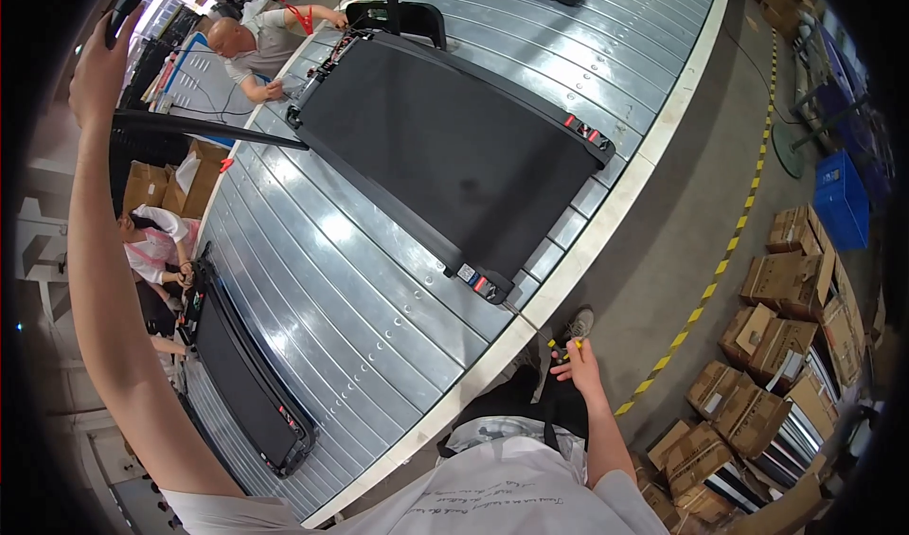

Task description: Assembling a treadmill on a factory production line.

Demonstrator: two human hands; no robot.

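Note:
My left hand [98, 73] is raised high at the upper left, gripping a dark upright bar [128, 7] that runs out of the frame. My right hand [579, 363] hangs low beside my hip, fingers closed on a small yellow tool [577, 345]. A large black treadmill [445, 147] lies flat on the silver slatted conveyor [350, 289] ahead of me, its near corner with red and white fittings [481, 282] just beyond my right hand. A long black handrail [208, 130] juts from the left toward the treadmill's far end.
A second black treadmill [241, 374] lies on the conveyor at lower left, with a seated person [156, 251] working at it. Another person [256, 47] bends over the far treadmill end. Stacked cardboard boxes [776, 346] and a blue crate [841, 199] line the floor right of the yellow-black tape [710, 289].

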